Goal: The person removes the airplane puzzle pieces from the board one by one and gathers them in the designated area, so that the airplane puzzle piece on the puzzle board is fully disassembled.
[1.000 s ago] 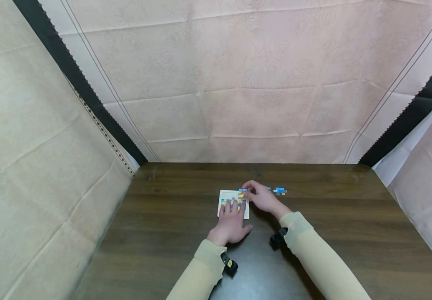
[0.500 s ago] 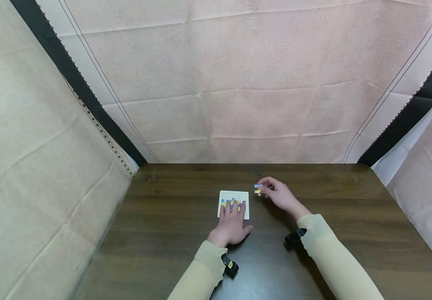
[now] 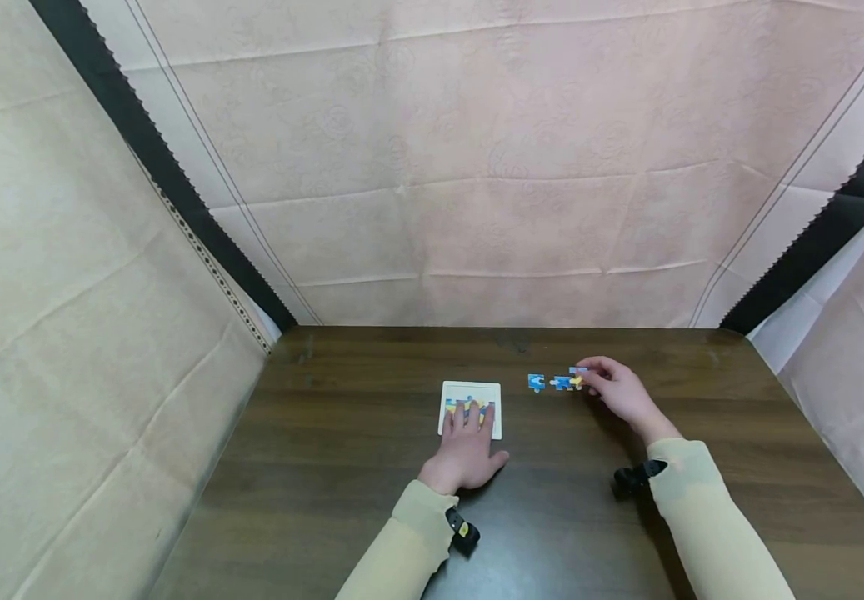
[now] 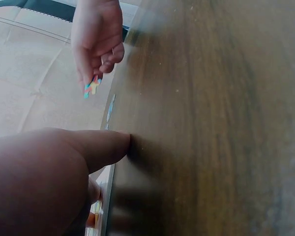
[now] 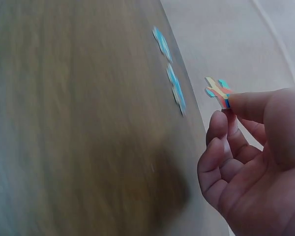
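A white square puzzle frame point(image 3: 471, 390) lies on the table, with a band of blue and yellow pieces in it. My left hand point(image 3: 465, 454) rests flat on its lower part, fingers spread and covering some pieces; the thumb touches the tabletop. Farther right, my right hand point(image 3: 622, 396) pinches a jigsaw piece point(image 5: 219, 91) between thumb and fingertips, above the table. That piece shows yellow, red and blue. Two loose blue pieces lie nearby: one jigsaw piece point(image 3: 536, 382) on the left, and another blue-and-yellow piece point(image 3: 561, 382) just beside the held one.
The brown wooden table point(image 3: 327, 467) ends at a back edge against a pale cloth wall point(image 3: 514, 208). Cloth also hangs at the left and right sides. A small black camera point(image 3: 465, 537) is strapped to the left wrist, and another camera point(image 3: 630, 481) to the right.
My right hand has moved rightward from the puzzle frame, carrying the jigsaw piece past the two loose ones. The upper part of the frame is uncovered. My left hand stays where it was.
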The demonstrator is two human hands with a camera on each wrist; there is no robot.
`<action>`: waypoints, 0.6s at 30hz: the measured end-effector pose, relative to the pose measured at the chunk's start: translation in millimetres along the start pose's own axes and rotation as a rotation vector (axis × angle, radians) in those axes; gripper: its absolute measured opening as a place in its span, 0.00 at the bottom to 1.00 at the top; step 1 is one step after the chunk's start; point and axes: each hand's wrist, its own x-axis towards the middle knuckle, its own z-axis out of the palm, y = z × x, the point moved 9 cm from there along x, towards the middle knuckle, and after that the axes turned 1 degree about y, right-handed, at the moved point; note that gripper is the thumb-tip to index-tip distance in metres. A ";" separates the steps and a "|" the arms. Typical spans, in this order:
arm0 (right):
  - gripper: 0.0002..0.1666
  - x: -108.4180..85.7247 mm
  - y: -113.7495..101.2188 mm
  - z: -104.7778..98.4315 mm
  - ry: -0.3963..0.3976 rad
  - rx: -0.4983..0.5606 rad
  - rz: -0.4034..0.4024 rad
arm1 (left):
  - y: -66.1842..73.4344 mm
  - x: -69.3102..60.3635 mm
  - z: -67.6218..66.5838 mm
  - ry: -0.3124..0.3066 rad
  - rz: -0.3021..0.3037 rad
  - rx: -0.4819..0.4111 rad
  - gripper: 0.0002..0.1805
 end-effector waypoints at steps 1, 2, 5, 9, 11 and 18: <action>0.24 -0.9 2.9 -3.9 0.005 -0.006 0.007 | -0.3 0.2 0.2 0.001 0.002 0.000 0.48; 0.25 -2.0 5.7 -7.6 0.010 -0.010 0.013 | -0.7 0.3 0.5 0.002 0.003 0.002 0.49; 0.26 -4.8 14.8 -17.3 0.025 -0.021 0.042 | -1.2 1.1 2.1 -0.004 0.003 0.000 0.49; 0.24 -7.5 24.9 -23.3 0.036 -0.030 0.074 | -1.3 1.0 3.2 -0.014 -0.003 -0.008 0.49; 0.22 -8.1 27.4 -23.7 0.038 -0.043 0.076 | -0.8 0.4 2.6 -0.015 -0.004 -0.013 0.49; 0.21 -4.4 27.8 -20.5 0.040 -0.166 0.067 | 0.3 -2.1 0.1 -0.008 -0.001 -0.023 0.48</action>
